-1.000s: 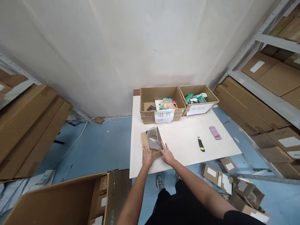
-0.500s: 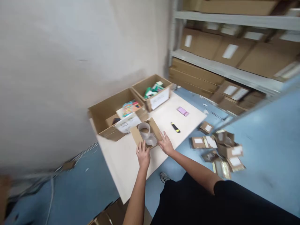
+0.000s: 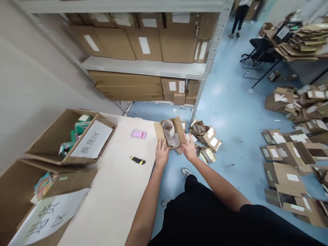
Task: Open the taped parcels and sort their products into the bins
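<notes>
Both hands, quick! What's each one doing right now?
Left hand: holding the near left corner of the open cardboard box, fingers over its edge.
Right hand: holding the same box by its near right corner.

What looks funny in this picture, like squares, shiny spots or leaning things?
Head view: the pink thing on the table is broken into little squares; head view: the blue floor shines in pale patches; head view: the shelf post leans, probably because the lens is wide; head view: the open box by the left hand and right hand looks fairly clear.
</notes>
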Available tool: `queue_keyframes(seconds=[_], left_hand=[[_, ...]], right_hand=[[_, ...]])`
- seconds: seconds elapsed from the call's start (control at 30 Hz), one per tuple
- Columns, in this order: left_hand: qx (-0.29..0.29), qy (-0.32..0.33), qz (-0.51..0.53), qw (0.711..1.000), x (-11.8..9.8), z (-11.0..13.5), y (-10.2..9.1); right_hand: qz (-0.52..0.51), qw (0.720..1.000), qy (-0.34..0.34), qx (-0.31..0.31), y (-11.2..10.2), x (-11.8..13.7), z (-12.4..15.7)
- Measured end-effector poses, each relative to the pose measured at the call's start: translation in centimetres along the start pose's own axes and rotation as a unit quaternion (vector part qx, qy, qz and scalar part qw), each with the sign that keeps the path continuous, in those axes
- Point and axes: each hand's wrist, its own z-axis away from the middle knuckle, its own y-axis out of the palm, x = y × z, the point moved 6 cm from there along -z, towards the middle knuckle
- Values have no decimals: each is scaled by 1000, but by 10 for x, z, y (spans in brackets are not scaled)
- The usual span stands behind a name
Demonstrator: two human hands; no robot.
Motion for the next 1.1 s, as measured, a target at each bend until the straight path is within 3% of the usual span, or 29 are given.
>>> queue_keyframes(seconds=[0.1, 0.17, 0.23, 0.3, 0.4, 0.53, 0.67, 0.77, 0.83, 0.97, 1.1], left_hand=[[41, 60, 13, 997, -59, -67, 33], [51, 86, 31, 994, -94, -99, 47], [44, 95, 49, 993, -120, -120, 54], [33, 90, 58, 994, -133, -130, 57], [27, 58, 49, 997, -126, -127, 54], [-6, -42, 22, 999, -72, -90, 34], [-71, -185, -18, 980, -1, -5, -6], [-124, -303, -52, 943, 39, 89, -41], [-158, -377, -74, 910, 52, 161, -64], [-218, -496, -106, 834, 40, 310, -98], [-268, -598, -127, 744, -12, 452, -109]], right_hand=[[46, 997, 62, -20, -41, -73, -9], [76, 991, 100, -36, -67, -114, -11], [95, 986, 122, -59, -89, -145, -12], [97, 984, 124, -79, -102, -164, -14], [71, 989, 98, -81, -99, -169, -24], [4, 999, 32, -37, -54, -135, -50], [-78, 995, -65, 15, 6, -59, -75], [-123, 980, -143, 68, 43, 20, -80], [-146, 965, -194, 102, 60, 78, -73], [-197, 920, -300, 158, 79, 194, -27], [-244, 855, -405, 214, 84, 300, 62]])
